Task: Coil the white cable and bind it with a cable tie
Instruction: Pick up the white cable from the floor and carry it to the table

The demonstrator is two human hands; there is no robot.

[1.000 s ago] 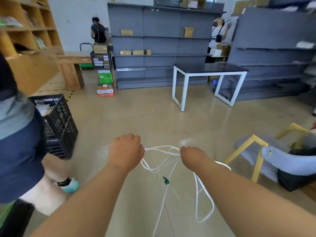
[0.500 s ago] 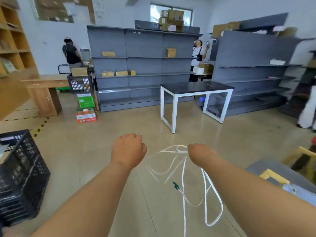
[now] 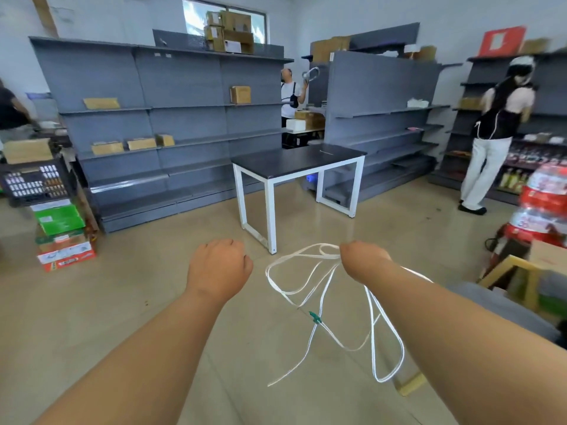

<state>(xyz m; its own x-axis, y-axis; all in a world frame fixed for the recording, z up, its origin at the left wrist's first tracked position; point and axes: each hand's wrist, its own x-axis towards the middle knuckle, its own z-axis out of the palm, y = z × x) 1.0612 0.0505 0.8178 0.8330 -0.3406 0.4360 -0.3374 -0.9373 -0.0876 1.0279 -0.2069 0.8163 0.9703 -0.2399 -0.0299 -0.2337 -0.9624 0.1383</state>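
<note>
The right hand (image 3: 363, 259) is clutching the white cable (image 3: 268, 273) at its top so the loops are dangling free, the left hand (image 3: 219, 268) hovering fisted, apparently empty, beside it.

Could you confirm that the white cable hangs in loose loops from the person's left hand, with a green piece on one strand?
Not quite: the head view shows the white cable hanging from the right hand, not the left hand, which is clear of it. The loose loops and green piece are right.
</note>
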